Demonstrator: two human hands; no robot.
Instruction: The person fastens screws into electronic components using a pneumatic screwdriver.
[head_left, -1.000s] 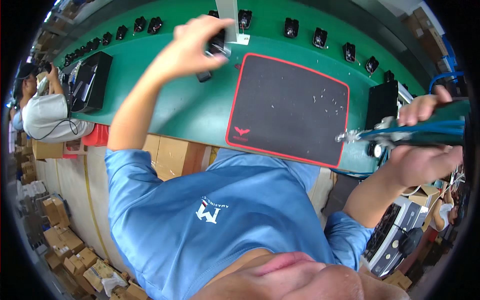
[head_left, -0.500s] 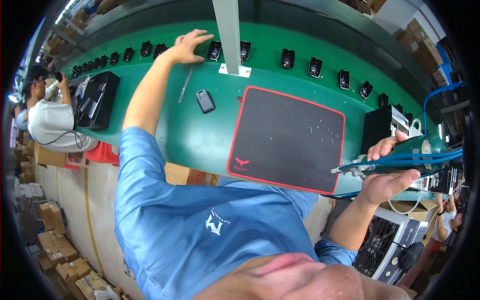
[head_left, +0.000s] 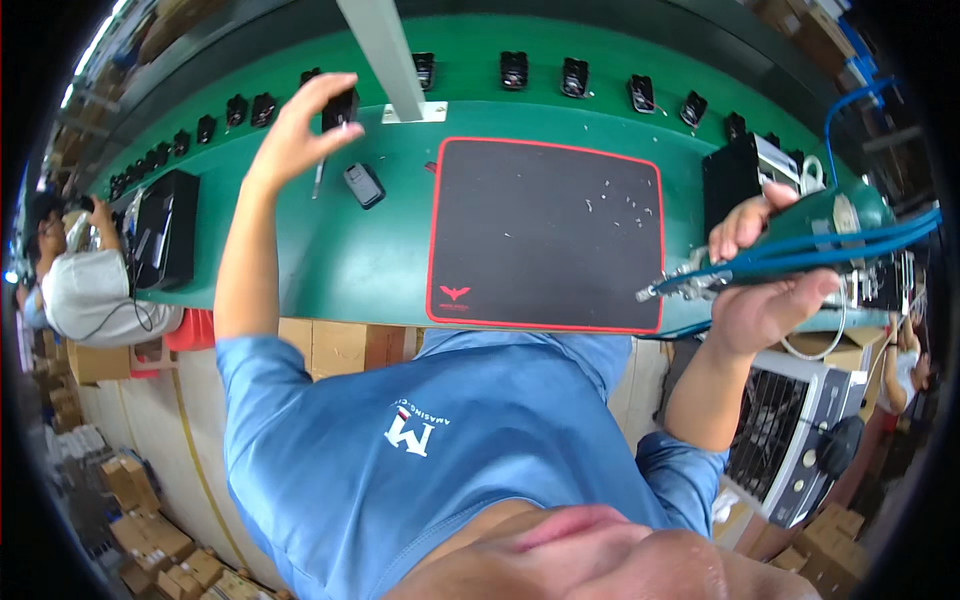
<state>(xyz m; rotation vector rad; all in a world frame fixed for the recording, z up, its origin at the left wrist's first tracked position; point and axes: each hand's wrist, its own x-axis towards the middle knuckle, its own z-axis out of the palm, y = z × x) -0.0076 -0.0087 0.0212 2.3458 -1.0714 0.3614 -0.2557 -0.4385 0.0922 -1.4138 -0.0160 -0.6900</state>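
My left hand is at the far left of the green bench. Its thumb and fingers pinch a small black housing with an open, uneven inside. In my right hand rests a power screwdriver with a dark green body, blue hoses and a metal nose. The nose points left, over the right edge of a black mat with red trim. Nearer than the left hand lies a grey casing, and a thin metal strip shows partly below the fingers.
Similar black housings stand in a spaced row along the green back ledge. A grey post rises from the bench. Pale bits are scattered on the mat. A black box stands left, near a seated person.
My left hand has closed on a black housing from the row and brought it nearer. The view has shifted. My right hand still holds the power screwdriver.
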